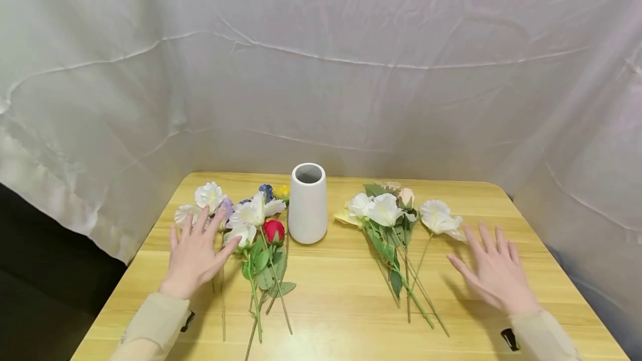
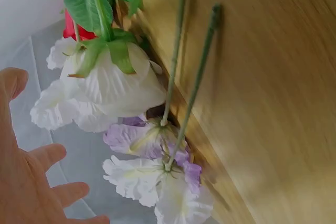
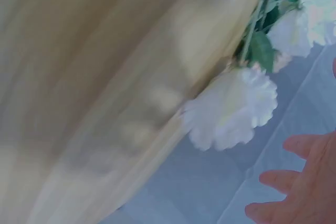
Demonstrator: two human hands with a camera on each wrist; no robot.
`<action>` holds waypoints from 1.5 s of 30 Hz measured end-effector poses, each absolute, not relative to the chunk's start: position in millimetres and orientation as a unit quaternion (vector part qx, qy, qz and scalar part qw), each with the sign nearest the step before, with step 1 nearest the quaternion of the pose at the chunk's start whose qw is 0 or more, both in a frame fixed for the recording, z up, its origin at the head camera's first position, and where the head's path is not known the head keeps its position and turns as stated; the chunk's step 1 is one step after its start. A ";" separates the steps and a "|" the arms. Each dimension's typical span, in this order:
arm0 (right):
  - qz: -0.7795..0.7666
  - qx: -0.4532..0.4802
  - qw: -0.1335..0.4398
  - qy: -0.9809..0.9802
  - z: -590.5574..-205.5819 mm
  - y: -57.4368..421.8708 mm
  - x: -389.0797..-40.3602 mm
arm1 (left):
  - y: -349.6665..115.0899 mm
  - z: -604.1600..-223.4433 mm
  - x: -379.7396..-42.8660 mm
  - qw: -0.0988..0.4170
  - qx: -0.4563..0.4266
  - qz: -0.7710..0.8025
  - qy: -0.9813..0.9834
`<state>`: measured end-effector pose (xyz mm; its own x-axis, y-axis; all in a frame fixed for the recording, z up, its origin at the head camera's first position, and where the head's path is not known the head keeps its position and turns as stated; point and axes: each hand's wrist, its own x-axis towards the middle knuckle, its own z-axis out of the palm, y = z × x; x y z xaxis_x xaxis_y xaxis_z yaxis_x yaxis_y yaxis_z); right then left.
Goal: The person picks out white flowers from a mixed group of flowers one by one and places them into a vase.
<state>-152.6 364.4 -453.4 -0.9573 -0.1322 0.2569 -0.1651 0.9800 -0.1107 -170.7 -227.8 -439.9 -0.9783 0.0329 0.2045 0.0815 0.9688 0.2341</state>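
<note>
My left hand [image 1: 197,249] hovers with spread fingers by the left group of artificial flowers, gripping nothing. In the left wrist view, a white rose [image 2: 113,85], a purple flower [image 2: 139,140] and a white ruffled flower [image 2: 181,198] lie near that hand. The same group holds a red rose [image 1: 273,230]. Over the table's right side, my right hand [image 1: 496,274] is spread too and holds nothing. Nearest to it is a white ruffled flower [image 1: 437,217], also seen in the right wrist view. A white vase [image 1: 308,210] stands upright between both groups, its mouth facing up.
The wooden table [image 1: 331,305] has rounded far corners. Beside the lone white flower lie white blooms [image 1: 384,209], a pale pink rose [image 1: 406,198] and a yellow flower [image 1: 347,217], their stems crossing. A grey-white curtain [image 1: 321,99] hangs behind and at the sides.
</note>
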 end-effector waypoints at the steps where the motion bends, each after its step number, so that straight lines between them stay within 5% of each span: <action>1: 0.066 0.081 0.127 -0.986 -452.1 360.2 -154.6 | -227.7 -439.6 -170.4 0.100 -0.029 -0.121 -0.987; 15: 0.244 0.232 0.203 -0.920 -432.9 252.6 -192.7 | -231.3 -426.1 -167.6 0.147 -0.050 -0.192 -0.969; 29: 0.478 0.216 0.076 -0.848 -406.7 121.2 -232.2 | -242.7 -428.2 -170.9 0.023 -0.034 -0.268 -0.963; 45: 0.547 0.173 0.076 -0.815 -414.0 69.4 -256.8 | -230.8 -441.9 -173.4 -0.051 -0.018 -0.245 -0.968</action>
<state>-256.8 69.4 -414.0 -0.9284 -0.1990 0.3138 -0.3658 0.3416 -0.8657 -173.4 -230.8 -441.9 -0.9941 0.0608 -0.0898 0.0107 0.8791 0.4765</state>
